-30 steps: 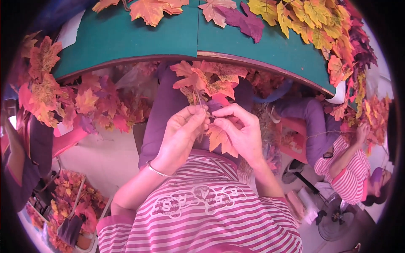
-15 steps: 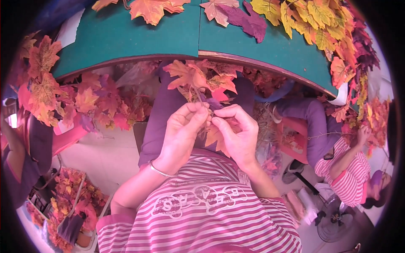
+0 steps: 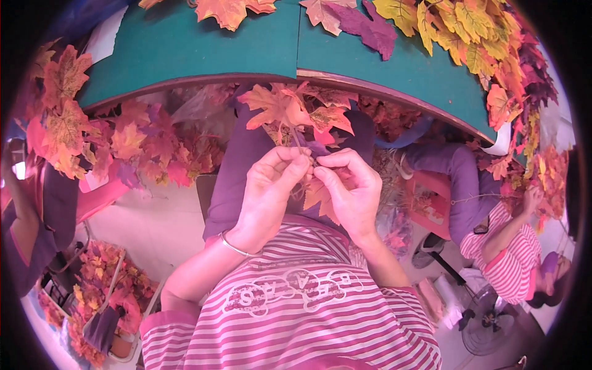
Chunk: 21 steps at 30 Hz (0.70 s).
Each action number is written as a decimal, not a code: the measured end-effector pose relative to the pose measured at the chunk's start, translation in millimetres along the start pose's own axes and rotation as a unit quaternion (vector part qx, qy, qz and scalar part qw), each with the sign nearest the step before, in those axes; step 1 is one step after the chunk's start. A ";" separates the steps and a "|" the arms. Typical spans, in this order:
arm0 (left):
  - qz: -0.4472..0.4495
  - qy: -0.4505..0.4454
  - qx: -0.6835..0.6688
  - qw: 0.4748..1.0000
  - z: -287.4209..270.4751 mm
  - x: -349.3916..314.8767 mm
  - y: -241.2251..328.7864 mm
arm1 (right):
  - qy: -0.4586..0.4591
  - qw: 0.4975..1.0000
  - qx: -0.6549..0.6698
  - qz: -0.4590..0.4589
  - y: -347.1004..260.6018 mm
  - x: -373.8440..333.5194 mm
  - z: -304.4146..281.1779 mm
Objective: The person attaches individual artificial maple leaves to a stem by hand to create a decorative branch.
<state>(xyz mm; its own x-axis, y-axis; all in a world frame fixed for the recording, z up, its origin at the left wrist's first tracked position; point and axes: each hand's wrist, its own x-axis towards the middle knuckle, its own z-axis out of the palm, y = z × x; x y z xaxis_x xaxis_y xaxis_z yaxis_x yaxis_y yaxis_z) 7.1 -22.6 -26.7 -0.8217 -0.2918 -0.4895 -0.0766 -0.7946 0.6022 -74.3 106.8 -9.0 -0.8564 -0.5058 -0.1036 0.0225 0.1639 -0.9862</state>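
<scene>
My left hand (image 3: pixel 266 194) has thumb and forefinger pinched on the thin stem of an artificial maple leaf garland (image 3: pixel 271 106), just above my lap. Facing it, my right hand (image 3: pixel 356 194) pinches the same stem, the fingertips of both hands almost meeting. Orange, pink and purple leaves fan out beyond my fingers, up to the table edge. One more orange leaf (image 3: pixel 318 198) hangs between my hands, partly covered by the right one. The exact joint under my fingertips is too small to make out.
Ahead is a green tabletop (image 3: pixel 203 52) with orange, purple and yellow leaves (image 3: pixel 459 28) on it. Leaf garlands (image 3: pixel 132 139) hang at the left. A co-worker in a striped shirt (image 3: pixel 502 246) sits right, another person at far left. A fan (image 3: pixel 490 324) stands lower right; a leaf-filled container (image 3: pixel 117 271) lower left.
Both hands stay pinched at the stem, with only slight finger shifts. The view has moved a little. At the far left, the other person's arm has shifted.
</scene>
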 end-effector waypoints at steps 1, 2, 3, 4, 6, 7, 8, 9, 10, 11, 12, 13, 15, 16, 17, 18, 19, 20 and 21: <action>-0.001 0.001 0.000 1.000 -1.6 -0.1 -0.8 | 0.001 1.000 0.007 0.001 2.0 -0.3 -0.3; -0.014 -0.007 -0.010 1.000 -4.0 -0.3 -1.7 | 0.001 1.000 0.007 0.002 2.9 -0.6 -0.1; -0.027 -0.015 -0.020 0.999 -5.4 -0.5 -2.5 | -0.003 1.000 0.005 0.002 3.6 -0.4 -0.7; -0.028 -0.014 -0.021 0.999 -6.8 -0.6 -2.6 | -0.007 1.000 0.003 0.002 4.3 -0.1 -1.2; -0.066 -0.025 -0.034 0.997 -10.4 -0.2 -3.1 | -0.017 1.000 -0.012 -0.006 6.7 2.8 -2.4; -0.068 -0.023 -0.036 0.997 -11.0 0.4 -2.4 | -0.026 0.999 -0.027 -0.015 8.6 5.2 -3.2; -0.091 -0.033 -0.043 0.994 -10.7 1.5 0.1 | -0.027 0.999 -0.027 -0.011 10.0 9.3 -5.1; -0.115 -0.042 -0.051 0.991 -11.5 1.3 2.1 | -0.048 0.998 -0.029 -0.015 10.2 13.0 -7.8; -0.130 -0.043 -0.049 0.989 -14.1 2.2 3.9 | -0.069 0.997 -0.029 -0.018 9.8 15.8 -9.5; -0.147 -0.040 -0.055 0.987 -15.7 0.3 6.7 | -0.095 0.995 -0.038 -0.008 8.7 20.0 -11.0; -0.161 -0.042 -0.059 0.984 -16.2 0.6 10.1 | -0.109 0.993 -0.041 -0.005 11.4 26.5 -11.8; -0.163 -0.039 -0.059 0.984 -17.3 -3.0 11.2 | -0.122 0.991 -0.044 0.010 11.8 32.9 -10.8; -0.190 -0.047 -0.078 0.978 -19.6 -11.9 12.3 | -0.131 0.989 -0.007 0.062 11.6 42.6 -6.6; -0.190 -0.044 -0.078 0.978 -22.0 -13.8 14.0 | -0.143 0.988 -0.007 0.058 14.4 48.7 -6.7; -0.177 -0.067 -0.051 0.980 -25.7 -14.9 16.7 | -0.158 0.985 -0.001 0.062 17.9 56.2 -4.5; -0.164 -0.090 -0.024 0.982 -30.1 -17.5 19.5 | -0.174 0.983 0.005 0.066 19.9 60.6 -1.2; -0.160 -0.088 -0.019 0.983 -34.5 -19.2 22.1 | -0.190 0.979 0.005 0.075 17.5 62.0 4.0; -0.153 -0.090 -0.028 0.984 -40.5 -18.6 23.5 | -0.187 0.980 -0.020 0.063 20.1 61.6 8.3; -0.134 -0.069 -0.053 0.987 -48.7 -15.3 23.8 | -0.158 0.986 -0.045 -0.004 24.1 60.6 14.4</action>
<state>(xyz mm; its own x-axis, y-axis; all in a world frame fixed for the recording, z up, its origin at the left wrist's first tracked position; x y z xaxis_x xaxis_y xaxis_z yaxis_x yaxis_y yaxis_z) 45.4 -63.0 -35.7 -0.8490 0.0062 -0.5283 -0.2492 -0.8865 0.3900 -118.2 67.8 -40.9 -0.6525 -0.7439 -0.1445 -0.0420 0.2258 -0.9733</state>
